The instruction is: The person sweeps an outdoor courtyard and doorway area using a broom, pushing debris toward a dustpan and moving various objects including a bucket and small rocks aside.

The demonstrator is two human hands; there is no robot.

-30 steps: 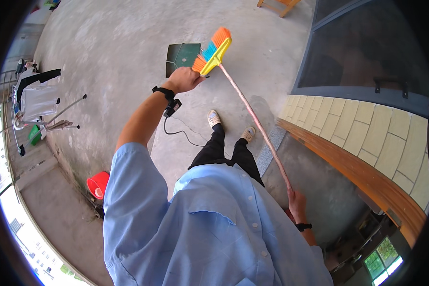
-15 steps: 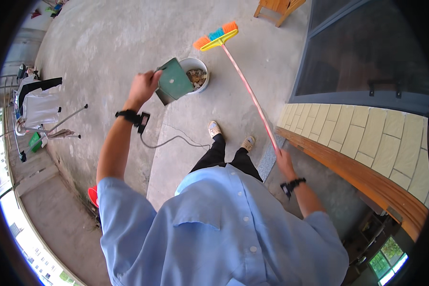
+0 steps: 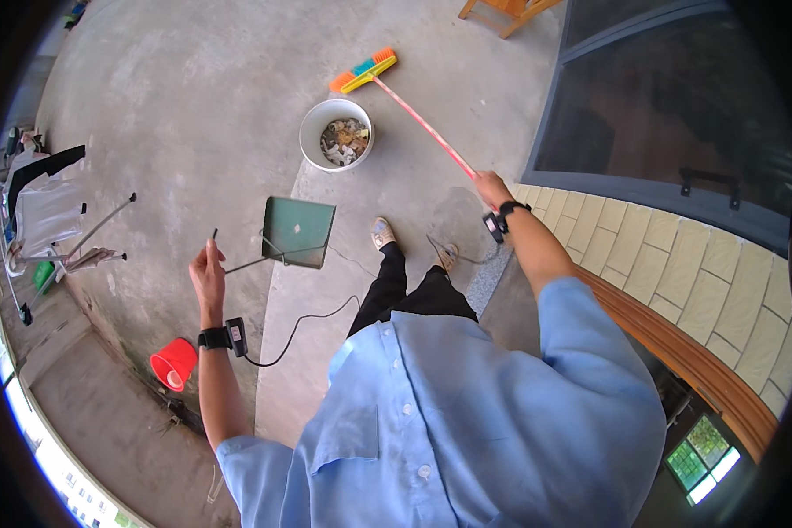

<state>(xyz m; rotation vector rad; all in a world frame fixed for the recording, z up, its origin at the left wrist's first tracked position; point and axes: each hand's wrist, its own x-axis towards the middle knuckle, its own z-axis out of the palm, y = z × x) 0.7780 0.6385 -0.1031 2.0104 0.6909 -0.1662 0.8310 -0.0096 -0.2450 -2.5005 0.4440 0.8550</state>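
Observation:
My left hand (image 3: 207,273) is closed on the thin dark handle of a green dustpan (image 3: 299,227). The pan hangs or rests just left of my feet; whether it touches the floor I cannot tell. My right hand (image 3: 493,191) grips the pinkish-red stick of a broom (image 3: 422,123), its arm stretched forward. At the far end, the broom head (image 3: 366,70) has a yellow base with orange and blue bristles. Between broom head and dustpan stands a white bucket (image 3: 306,134) holding mixed litter (image 3: 344,141).
A red bucket (image 3: 174,363) lies tipped at the left, below a drying rack with clothes (image 3: 48,207). To my right run a tiled ledge (image 3: 642,255) and a dark-framed window (image 3: 669,106). A wooden stool (image 3: 510,13) stands at the far right.
The dustpan has come away from the bucket's rim, back toward me, and my left hand has drawn back with it. My right hand has moved forward and the broom head shifted left.

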